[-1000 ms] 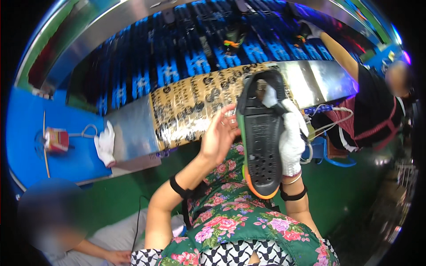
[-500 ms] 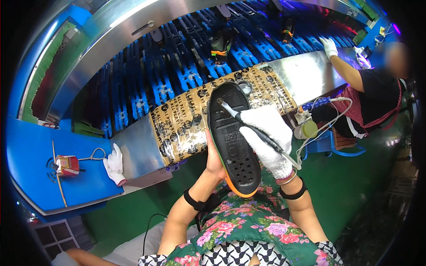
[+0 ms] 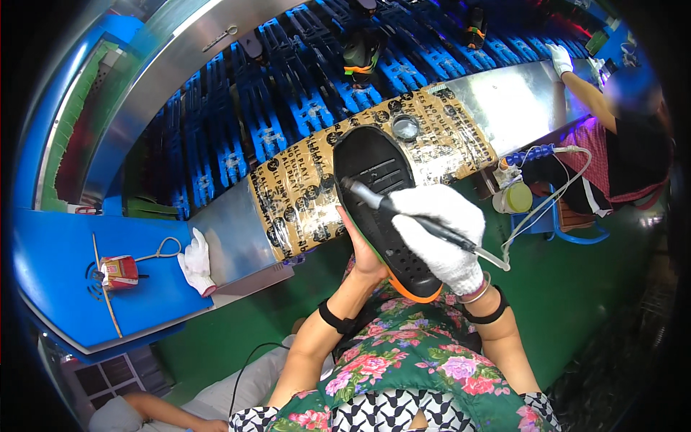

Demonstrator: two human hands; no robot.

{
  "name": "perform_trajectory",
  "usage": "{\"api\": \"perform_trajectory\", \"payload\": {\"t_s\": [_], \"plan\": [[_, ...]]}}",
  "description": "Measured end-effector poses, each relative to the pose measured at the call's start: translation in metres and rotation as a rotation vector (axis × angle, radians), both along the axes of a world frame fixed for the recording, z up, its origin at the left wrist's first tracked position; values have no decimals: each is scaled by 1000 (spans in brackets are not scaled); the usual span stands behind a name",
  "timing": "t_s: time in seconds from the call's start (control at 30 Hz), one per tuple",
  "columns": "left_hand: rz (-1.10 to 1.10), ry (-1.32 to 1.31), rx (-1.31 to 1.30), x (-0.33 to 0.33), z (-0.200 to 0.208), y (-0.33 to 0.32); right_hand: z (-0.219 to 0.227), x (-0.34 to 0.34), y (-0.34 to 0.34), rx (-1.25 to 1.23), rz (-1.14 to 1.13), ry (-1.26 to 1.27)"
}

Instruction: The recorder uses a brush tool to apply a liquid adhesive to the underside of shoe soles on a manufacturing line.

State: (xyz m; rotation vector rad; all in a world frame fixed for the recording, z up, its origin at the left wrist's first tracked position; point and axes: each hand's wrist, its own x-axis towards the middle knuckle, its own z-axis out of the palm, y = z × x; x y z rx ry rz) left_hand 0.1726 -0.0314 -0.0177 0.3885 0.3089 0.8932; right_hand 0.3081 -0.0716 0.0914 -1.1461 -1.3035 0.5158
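A black shoe sole [image 3: 374,162] with an orange rim at the heel lies tilted in my bare left hand [image 3: 366,255], its grooved and perforated inner side facing up. The left fingers wrap its left edge from below. My right hand [image 3: 440,227], in a white knitted glove, grips a dark-handled brush [image 3: 371,198] with a pale hose at its rear end. The bristles touch or nearly touch the sole's left edge; exact contact is hard to tell.
Patterned tape covers the metal ledge [image 3: 299,205], where a small round dish [image 3: 405,127] stands. Beyond it, a blue-slatted conveyor [image 3: 317,108] carries shoes. A white glove [image 3: 196,263] and a red box [image 3: 119,272] lie left. A co-worker's gloved hand [image 3: 560,59] rests far right, beyond a green-lidded container [image 3: 515,197].
The brush tip has travelled from the sole's upper grooves to its left edge, a little nearer me. The sole's heel end has swung slightly right, and the whole view has shifted.
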Motion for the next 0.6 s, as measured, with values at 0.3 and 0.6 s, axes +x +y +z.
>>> {"api": "perform_trajectory", "payload": {"t_s": [0.3, 0.6], "plan": [[-13, 239, -103, -5, -8, -1, -8, -1, -6, 145, 61, -297], [-84, -28, -48, -11, -23, 10, -7, -7, -5, 150, 55, -333]]}}
